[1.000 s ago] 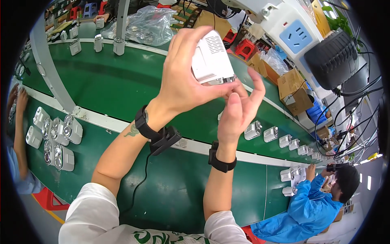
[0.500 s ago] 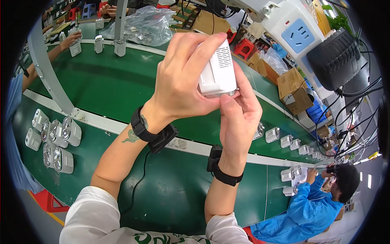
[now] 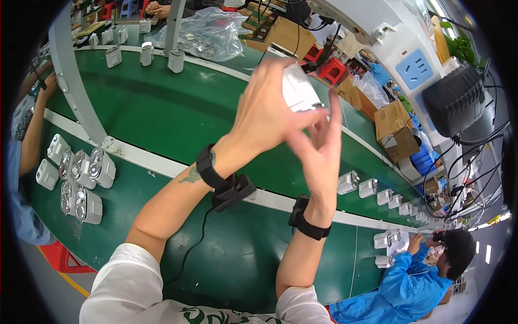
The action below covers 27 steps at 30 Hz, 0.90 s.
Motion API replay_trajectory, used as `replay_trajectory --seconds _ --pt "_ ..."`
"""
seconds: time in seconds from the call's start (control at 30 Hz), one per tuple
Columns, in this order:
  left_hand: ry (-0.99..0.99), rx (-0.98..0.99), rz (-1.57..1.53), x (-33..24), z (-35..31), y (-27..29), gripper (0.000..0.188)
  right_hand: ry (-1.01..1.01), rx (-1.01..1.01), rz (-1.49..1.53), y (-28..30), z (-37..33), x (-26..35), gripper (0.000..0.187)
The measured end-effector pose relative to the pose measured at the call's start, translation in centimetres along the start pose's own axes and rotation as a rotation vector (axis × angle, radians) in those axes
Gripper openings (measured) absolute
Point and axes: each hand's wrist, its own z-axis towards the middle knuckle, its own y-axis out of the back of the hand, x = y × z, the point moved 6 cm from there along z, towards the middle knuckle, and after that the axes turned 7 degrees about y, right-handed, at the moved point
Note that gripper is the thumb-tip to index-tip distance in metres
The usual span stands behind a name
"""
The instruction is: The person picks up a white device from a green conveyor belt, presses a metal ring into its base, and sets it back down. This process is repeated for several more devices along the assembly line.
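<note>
My left hand point(image 3: 264, 105), fingers closed, grips a boxy white plastic device point(image 3: 300, 89) with a slotted vent on one face. It is held up over the green belt. Just at the device's lower right is my right hand point(image 3: 319, 143), its index finger stretched upward and its other fingers partly hidden; motion blurs it slightly. Whether its fingertips touch the device I cannot tell. Each wrist wears a black strap with a small black unit, and a cable runs from the left one.
Several similar white devices with round silvery fronts point(image 3: 81, 170) stand on the table at left. More white devices point(image 3: 368, 187) line the belt at right. A white power strip point(image 3: 413, 67) with a black adapter point(image 3: 453, 100) hangs upper right. A co-worker in blue point(image 3: 399, 286) sits at lower right.
My left hand and the device have shifted right in the picture, and the device has tilted. My right hand has loosened from its lower end, its index finger now extended. The far-left person's hand has drawn back.
</note>
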Motion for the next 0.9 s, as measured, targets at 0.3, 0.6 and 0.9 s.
replay_trajectory --seconds 0.3,0.6,0.9 --pt "0.667 0.798 -0.141 13.3 -3.8 -7.2 0.118 -0.262 0.204 -1.079 4.9 0.0 -6.3 0.066" --pt "0.631 0.006 0.645 39.1 -0.9 -1.6 0.091 -0.669 0.269 -1.167 10.3 -2.3 -11.7 0.081" --pt "0.659 0.029 0.199 47.9 -2.3 0.7 0.073 -0.200 0.104 -1.249 7.4 -0.1 -5.9 0.083"
